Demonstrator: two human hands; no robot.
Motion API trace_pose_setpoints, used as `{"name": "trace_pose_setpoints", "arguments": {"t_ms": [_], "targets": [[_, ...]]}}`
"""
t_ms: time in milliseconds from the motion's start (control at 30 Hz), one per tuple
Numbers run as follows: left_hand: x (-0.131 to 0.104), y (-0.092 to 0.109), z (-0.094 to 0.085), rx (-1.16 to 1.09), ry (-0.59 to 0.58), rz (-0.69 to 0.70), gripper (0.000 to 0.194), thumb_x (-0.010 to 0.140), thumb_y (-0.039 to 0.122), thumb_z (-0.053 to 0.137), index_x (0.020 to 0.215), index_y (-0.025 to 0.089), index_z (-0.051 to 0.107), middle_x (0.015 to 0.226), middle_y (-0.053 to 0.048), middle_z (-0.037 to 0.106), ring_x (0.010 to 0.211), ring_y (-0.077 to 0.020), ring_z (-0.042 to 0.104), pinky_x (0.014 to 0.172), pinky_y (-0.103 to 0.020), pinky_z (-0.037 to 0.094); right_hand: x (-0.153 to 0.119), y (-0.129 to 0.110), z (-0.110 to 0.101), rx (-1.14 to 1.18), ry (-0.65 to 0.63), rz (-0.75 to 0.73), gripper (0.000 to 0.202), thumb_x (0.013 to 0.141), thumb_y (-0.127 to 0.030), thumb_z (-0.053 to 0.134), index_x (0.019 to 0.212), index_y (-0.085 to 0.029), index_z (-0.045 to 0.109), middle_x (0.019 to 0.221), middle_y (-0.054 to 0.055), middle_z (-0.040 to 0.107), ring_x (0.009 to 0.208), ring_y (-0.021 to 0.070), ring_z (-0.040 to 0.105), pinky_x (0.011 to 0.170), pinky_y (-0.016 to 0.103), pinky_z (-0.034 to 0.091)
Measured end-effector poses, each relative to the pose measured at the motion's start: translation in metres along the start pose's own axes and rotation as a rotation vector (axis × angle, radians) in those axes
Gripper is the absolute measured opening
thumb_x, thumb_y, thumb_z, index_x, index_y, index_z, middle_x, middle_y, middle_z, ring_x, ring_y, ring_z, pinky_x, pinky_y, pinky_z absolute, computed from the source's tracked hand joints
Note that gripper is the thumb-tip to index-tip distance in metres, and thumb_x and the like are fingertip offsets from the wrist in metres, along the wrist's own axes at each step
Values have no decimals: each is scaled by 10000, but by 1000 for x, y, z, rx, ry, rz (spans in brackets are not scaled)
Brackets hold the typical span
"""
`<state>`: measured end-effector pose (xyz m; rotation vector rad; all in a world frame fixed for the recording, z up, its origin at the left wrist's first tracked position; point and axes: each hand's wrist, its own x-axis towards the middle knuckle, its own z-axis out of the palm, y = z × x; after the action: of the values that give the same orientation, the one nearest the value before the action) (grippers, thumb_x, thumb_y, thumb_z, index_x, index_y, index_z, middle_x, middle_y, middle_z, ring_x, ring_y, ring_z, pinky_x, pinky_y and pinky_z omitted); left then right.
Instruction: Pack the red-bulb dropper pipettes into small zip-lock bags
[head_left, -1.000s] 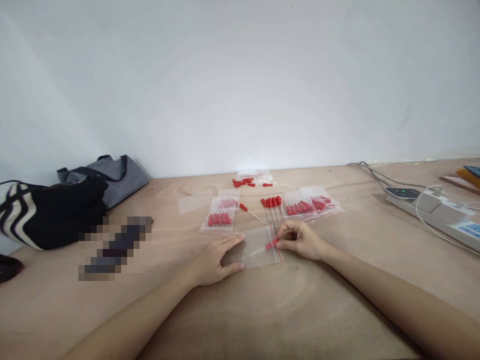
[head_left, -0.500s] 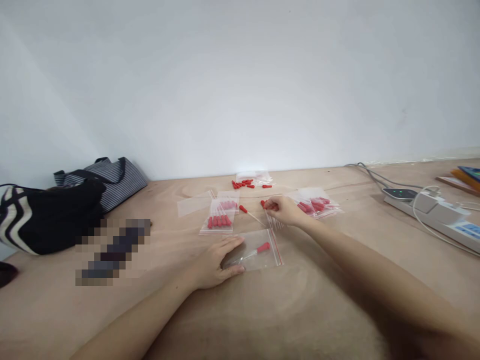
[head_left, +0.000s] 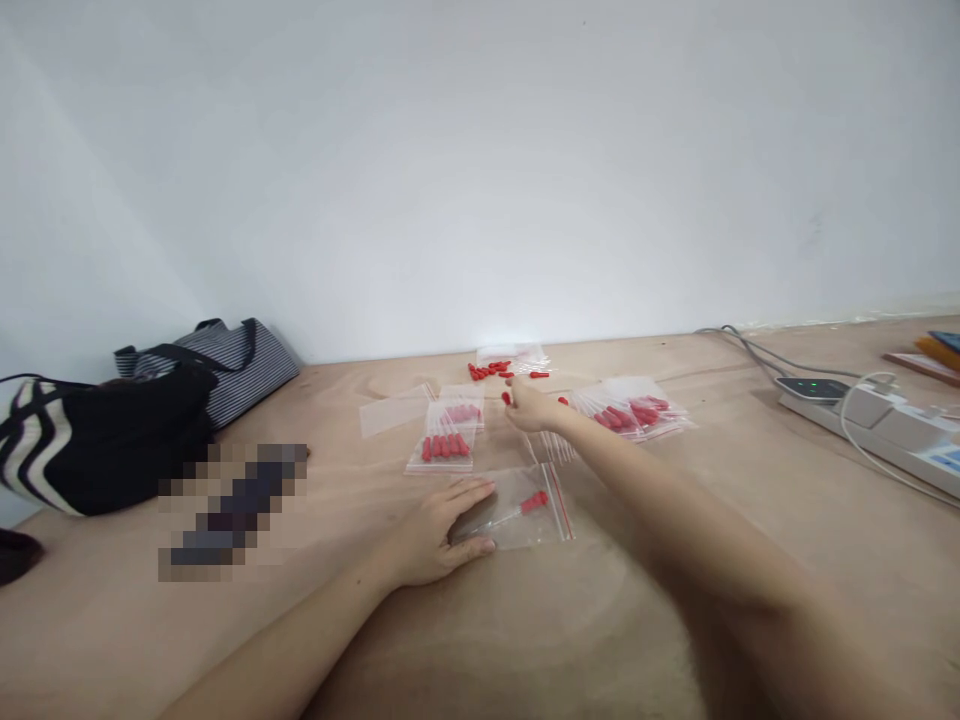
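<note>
My left hand lies on the table with thumb and fingers spread, resting on the left edge of a clear zip bag. Inside that bag is a dropper with a red rubber bulb and thin clear stem. Farther forward, my right hand has its thumb and forefinger closed around the red bulb of another dropper; its stem is mostly hidden. Several loose droppers lie beneath my right wrist, one red bulb showing beside it.
Filled zip bags of droppers lie left and right of my right hand. A flat clear bag is at the left. Loose red bulbs sit near the wall. A power strip stands right, a black bag left.
My right hand has moved left and slightly forward to the lone dropper, which has left its spot on the table. My left hand stays on the bag. The view has shifted slightly.
</note>
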<state>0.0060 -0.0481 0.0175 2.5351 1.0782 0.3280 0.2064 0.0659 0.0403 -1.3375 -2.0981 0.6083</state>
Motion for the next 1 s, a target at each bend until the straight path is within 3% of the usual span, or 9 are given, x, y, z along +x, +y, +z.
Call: {"name": "trace_pose_setpoints", "arguments": {"t_ms": [100,200,300,400,667,767,1000], "targets": [[1,0,0,7,-2,-12,542,790,455,496,1266,231,367,1312,-60,398,1206,-230,349,986,-423,300,-34,16,-26,151,90,26,417,732,-173,422,1146,-146,377,914,68,551,726,133,543,694,277,423],[2,1,0,16,4,-26,535,789,458,495,1261,237,375,1307,-56,406,1205,-234,349,985,-424,302,-71,36,-36,365,176,125,344,768,-255,377,1106,-192,364,719,-22,475,515,84,468,506,231,408],[3,0,0,9,25,-18,533,785,457,501,1259,245,378,1305,-51,409,1197,-234,363,982,-419,306,-93,50,-29,467,309,198,332,758,-303,404,1066,-194,350,621,-58,414,472,87,443,459,225,385],[3,0,1,12,27,-22,536,786,462,497,1261,245,375,1307,-53,407,1198,-233,362,979,-417,309,-99,53,-18,523,396,228,337,742,-313,428,1040,-188,334,609,-61,413,460,94,438,464,241,391],[2,2,0,25,17,-48,553,787,470,490,1270,232,362,1315,-62,394,1200,-238,357,979,-421,307,-107,41,6,698,430,313,318,725,-322,463,991,-205,335,600,-55,433,480,110,480,456,257,416],[2,3,0,11,30,-56,569,782,461,501,1279,232,344,1313,-68,396,1188,-247,372,969,-421,318,-114,36,8,778,355,333,326,692,-366,535,931,-196,391,621,-41,479,513,107,520,480,255,435],[1,1,2,-8,51,-51,587,778,443,512,1288,229,316,1304,-61,408,1162,-245,406,953,-383,353,-119,37,-8,772,-87,261,393,619,-445,631,863,-153,531,596,-25,565,421,68,486,376,195,338]]}}
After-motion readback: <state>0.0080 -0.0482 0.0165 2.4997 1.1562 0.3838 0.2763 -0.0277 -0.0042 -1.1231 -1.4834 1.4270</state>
